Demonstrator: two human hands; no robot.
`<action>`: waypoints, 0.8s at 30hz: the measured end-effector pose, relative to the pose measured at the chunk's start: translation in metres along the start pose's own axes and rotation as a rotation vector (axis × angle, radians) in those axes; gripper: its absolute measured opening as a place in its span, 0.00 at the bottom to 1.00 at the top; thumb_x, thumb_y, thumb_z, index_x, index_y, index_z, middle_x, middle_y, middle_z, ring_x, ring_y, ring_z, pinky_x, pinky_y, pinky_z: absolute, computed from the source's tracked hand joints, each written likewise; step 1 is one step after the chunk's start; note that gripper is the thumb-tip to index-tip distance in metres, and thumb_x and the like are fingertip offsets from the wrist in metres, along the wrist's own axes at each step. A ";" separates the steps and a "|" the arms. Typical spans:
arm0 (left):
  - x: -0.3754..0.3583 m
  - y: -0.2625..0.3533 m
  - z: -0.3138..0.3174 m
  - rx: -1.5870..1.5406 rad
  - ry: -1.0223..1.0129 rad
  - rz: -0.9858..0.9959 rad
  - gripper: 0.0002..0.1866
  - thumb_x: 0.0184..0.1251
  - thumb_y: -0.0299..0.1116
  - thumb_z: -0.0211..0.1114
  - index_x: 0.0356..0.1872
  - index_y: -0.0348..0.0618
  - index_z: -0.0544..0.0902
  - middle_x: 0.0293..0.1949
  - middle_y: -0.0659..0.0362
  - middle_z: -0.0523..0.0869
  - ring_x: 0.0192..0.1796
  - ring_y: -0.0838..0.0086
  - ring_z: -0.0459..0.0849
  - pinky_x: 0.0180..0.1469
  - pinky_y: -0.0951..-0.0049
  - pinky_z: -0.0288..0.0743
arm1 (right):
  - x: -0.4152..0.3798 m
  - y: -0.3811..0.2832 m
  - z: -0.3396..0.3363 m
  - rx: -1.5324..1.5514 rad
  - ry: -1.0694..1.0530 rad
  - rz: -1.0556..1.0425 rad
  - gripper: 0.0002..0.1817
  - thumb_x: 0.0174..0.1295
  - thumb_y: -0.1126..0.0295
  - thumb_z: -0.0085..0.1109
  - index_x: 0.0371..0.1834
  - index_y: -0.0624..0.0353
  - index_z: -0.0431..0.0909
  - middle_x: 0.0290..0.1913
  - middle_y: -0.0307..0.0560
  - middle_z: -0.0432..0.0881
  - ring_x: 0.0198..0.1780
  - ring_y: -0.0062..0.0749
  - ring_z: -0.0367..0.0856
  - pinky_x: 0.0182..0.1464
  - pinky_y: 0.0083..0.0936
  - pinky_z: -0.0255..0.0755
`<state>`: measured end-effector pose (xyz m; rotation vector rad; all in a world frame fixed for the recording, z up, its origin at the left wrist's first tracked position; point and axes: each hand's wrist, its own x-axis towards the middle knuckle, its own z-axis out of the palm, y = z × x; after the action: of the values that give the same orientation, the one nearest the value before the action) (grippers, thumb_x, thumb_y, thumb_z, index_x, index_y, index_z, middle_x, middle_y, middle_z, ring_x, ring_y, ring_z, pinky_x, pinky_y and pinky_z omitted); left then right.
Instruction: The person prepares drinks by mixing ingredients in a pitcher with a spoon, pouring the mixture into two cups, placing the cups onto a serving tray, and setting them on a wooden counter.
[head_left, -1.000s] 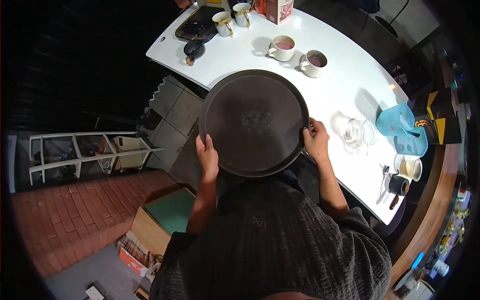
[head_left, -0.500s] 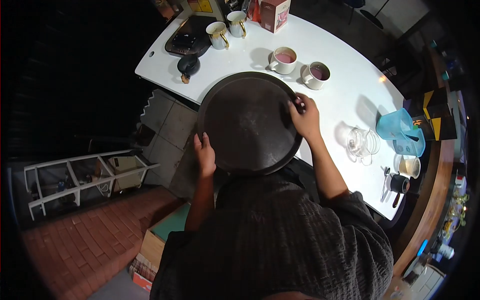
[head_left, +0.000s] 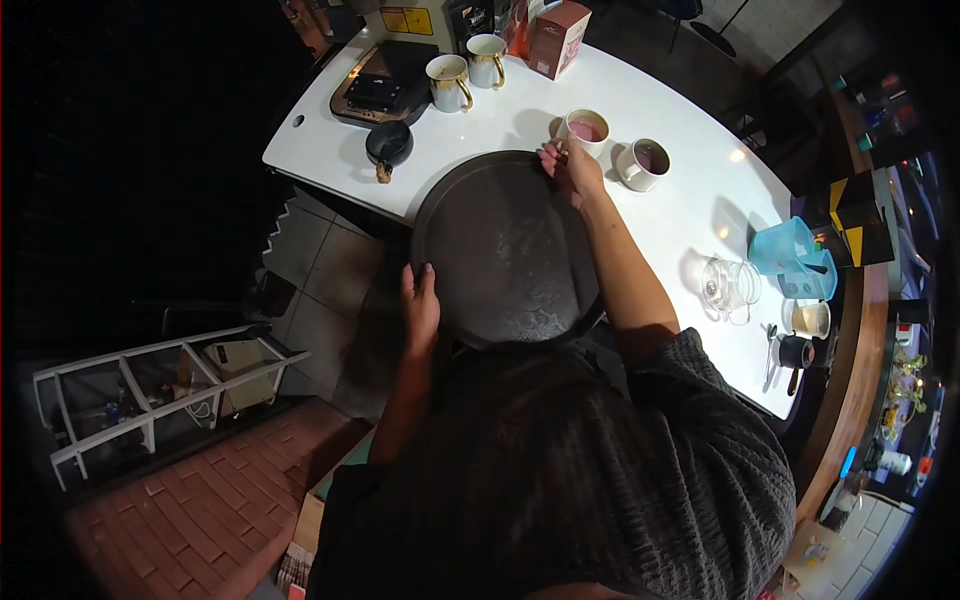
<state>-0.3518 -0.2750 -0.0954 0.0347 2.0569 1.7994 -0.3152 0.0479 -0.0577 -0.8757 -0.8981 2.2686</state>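
A large round dark tray [head_left: 510,260] is in front of my body, its far edge over the white table. My left hand [head_left: 421,305] grips the tray's left rim, with the fingertips showing on top and the rest beneath. My right hand [head_left: 577,176] is beyond the tray's far right rim, its fingers closed at the handle of a white mug [head_left: 587,131] holding pinkish liquid. The handle itself is hidden by the fingers. Just right of it stands a second white mug [head_left: 643,165] with darker pinkish liquid.
Two gold-handled mugs [head_left: 448,84] stand by a black scale [head_left: 385,85] and a portafilter [head_left: 388,148]. A glass jug [head_left: 728,288], blue pitchers [head_left: 790,255] and a spoon [head_left: 770,358] are on the right. A white metal rack [head_left: 150,395] is at lower left.
My right hand has left the tray's right rim and moved forward to the nearer-left mug with pink liquid. My left hand stays on the tray.
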 end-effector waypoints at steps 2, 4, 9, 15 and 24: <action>-0.001 0.004 -0.003 0.044 0.041 -0.009 0.29 0.73 0.43 0.54 0.64 0.29 0.65 0.59 0.47 0.75 0.60 0.66 0.73 0.63 0.70 0.63 | 0.002 0.004 -0.001 -0.092 0.063 -0.060 0.17 0.72 0.63 0.46 0.45 0.69 0.73 0.36 0.48 0.79 0.33 0.31 0.81 0.38 0.22 0.79; -0.013 0.032 -0.009 0.024 -0.035 -0.079 0.29 0.72 0.45 0.56 0.62 0.28 0.68 0.60 0.48 0.76 0.61 0.67 0.73 0.63 0.71 0.63 | 0.002 0.004 0.000 -0.184 0.124 -0.116 0.16 0.73 0.64 0.45 0.44 0.70 0.73 0.35 0.48 0.79 0.33 0.31 0.81 0.38 0.23 0.79; -0.011 0.015 -0.033 0.032 -0.034 -0.054 0.22 0.69 0.44 0.61 0.47 0.30 0.79 0.43 0.56 0.84 0.48 0.75 0.78 0.52 0.76 0.68 | -0.005 -0.008 -0.011 -0.316 0.101 -0.251 0.18 0.73 0.64 0.45 0.40 0.73 0.75 0.29 0.49 0.79 0.30 0.29 0.80 0.36 0.23 0.77; -0.025 0.013 -0.051 0.010 -0.225 -0.142 0.14 0.66 0.41 0.65 0.36 0.37 0.81 0.29 0.65 0.80 0.32 0.83 0.75 0.35 0.80 0.68 | -0.043 -0.030 -0.014 -0.491 -0.004 -0.258 0.19 0.73 0.61 0.47 0.38 0.70 0.77 0.29 0.45 0.79 0.29 0.24 0.78 0.34 0.21 0.75; -0.037 0.001 -0.037 0.035 -0.107 -0.071 0.14 0.68 0.42 0.63 0.35 0.39 0.80 0.25 0.68 0.76 0.27 0.85 0.72 0.30 0.82 0.66 | -0.074 -0.007 -0.034 -0.600 -0.290 -0.120 0.17 0.71 0.63 0.50 0.36 0.68 0.77 0.29 0.43 0.79 0.29 0.22 0.76 0.34 0.19 0.73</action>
<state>-0.3298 -0.3196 -0.0807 0.0656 1.9898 1.6818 -0.2410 0.0152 -0.0450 -0.7054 -1.7690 2.0739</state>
